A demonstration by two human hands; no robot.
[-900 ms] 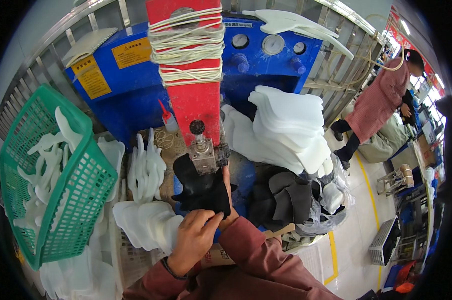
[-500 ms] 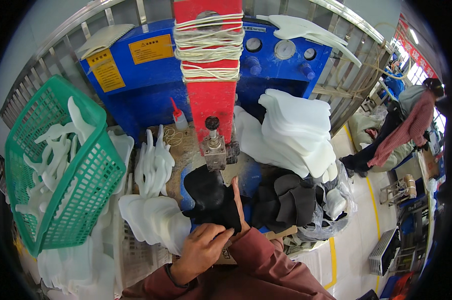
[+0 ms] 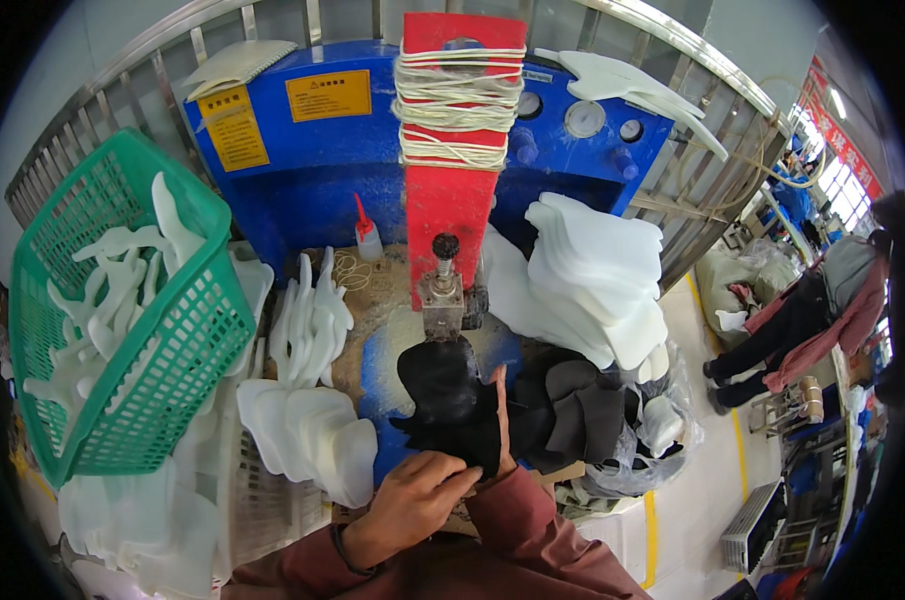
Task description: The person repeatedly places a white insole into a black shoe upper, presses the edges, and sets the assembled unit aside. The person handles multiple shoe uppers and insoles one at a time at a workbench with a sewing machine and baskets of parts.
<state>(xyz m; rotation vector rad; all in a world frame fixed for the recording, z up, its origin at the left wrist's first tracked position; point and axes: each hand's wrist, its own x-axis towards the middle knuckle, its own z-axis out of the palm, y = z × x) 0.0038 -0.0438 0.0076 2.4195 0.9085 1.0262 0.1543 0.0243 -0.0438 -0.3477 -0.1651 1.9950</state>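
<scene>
A black, curved-edged sheet of soft material [image 3: 438, 380] lies under the metal head [image 3: 443, 305] of a red machine arm [image 3: 448, 205]. My left hand [image 3: 408, 508] pinches the sheet's near edge, thumb and fingers pressed together. Along its right edge stands my right hand [image 3: 503, 425], seen nearly edge-on. It is stretched out straight, with most of its fingers hidden by the sheet. Dark grey cut pieces [image 3: 583, 410] are piled just right of it. Below the sheet, part of a blue work surface [image 3: 388, 365] shows.
Left stand a green basket [image 3: 163, 400] of white shaped pieces and stacked white pieces [image 3: 318, 435]. A white stack [image 3: 598, 265] rises at right, beside a clear plastic bag [image 3: 663, 425]. Behind are a blue machine housing [image 3: 323, 165] and a red-tipped bottle [image 3: 369, 238]. A person [image 3: 823, 310] stands far right.
The view has shifted, so the machine and sheet sit further right in the picture. Both hands keep nearly the same place on the sheet. The person at far right has changed posture.
</scene>
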